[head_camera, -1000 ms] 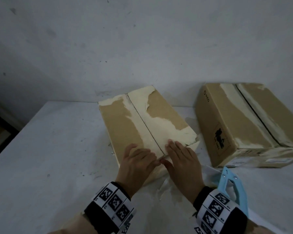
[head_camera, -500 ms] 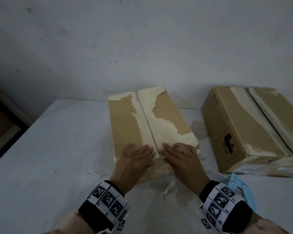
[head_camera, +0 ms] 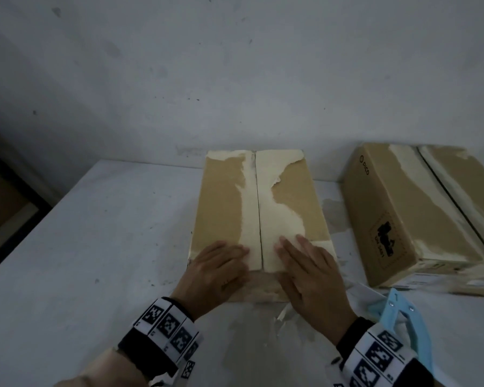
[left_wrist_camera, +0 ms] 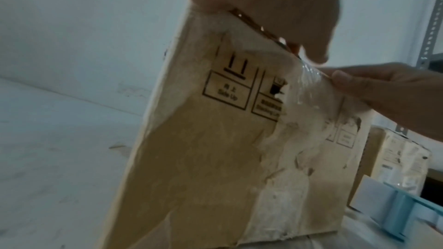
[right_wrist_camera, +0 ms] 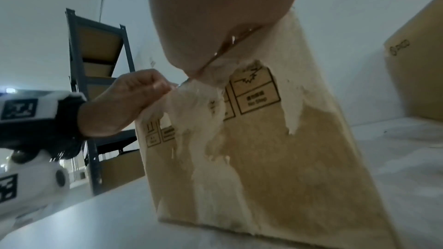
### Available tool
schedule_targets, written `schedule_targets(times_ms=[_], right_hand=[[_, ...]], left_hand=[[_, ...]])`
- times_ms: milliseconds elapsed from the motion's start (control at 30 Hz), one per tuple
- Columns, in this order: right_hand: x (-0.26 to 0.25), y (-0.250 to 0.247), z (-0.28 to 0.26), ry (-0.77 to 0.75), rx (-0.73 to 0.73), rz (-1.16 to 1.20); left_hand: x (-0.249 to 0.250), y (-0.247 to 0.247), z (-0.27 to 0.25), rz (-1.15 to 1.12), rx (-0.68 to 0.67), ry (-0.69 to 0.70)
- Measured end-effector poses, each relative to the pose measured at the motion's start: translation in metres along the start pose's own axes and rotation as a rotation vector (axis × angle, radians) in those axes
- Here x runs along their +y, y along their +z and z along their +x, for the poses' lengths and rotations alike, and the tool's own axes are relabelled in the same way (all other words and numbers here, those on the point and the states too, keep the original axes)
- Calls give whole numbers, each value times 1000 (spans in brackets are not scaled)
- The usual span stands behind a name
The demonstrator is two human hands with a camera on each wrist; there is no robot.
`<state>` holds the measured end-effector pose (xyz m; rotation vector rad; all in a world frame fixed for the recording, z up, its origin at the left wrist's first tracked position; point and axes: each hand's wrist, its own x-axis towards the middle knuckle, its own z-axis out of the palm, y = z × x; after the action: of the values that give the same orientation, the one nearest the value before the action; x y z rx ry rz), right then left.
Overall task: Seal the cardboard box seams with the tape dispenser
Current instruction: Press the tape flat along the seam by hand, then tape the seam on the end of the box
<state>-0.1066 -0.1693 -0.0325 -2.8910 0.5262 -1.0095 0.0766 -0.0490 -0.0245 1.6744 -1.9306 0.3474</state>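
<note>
A storeroom or packing room: a dark metal rack (right_wrist_camera: 100, 90) with perforated uprights holds cardboard cartons, worn shipping boxes (head_camera: 419, 216) printed with handling symbols stand on a scuffed white surface (head_camera: 95, 247), and the bare white wall (head_camera: 235, 79) behind is marked and stained.

The box (head_camera: 259, 208) lies under both hands' fingers (head_camera: 232, 251), a second box (head_camera: 419, 216) right of them, the tape dispenser (head_camera: 403, 319) behind the right wrist.

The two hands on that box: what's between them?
In the head view, the box's dark centre seam runs between the left hand and the right hand, flanked by pale torn cardboard. Both hands lie flat on the flaps.
</note>
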Motion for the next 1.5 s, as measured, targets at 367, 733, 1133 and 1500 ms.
schedule_targets(times_ms=[367,733,1133,1500], right_hand=[[-26,-7,-7,187,-252,-106],[1,-40,-67,217,-316,38],[65,-89,-198,692,-303,39],[94,-86,-213,586,-410,-41]], left_hand=[[-1,-4,29,237,-478,-422],[41,19,56,249,-520,-712],[72,32,48,204,-385,-584],[76,35,44,232,-262,-599]])
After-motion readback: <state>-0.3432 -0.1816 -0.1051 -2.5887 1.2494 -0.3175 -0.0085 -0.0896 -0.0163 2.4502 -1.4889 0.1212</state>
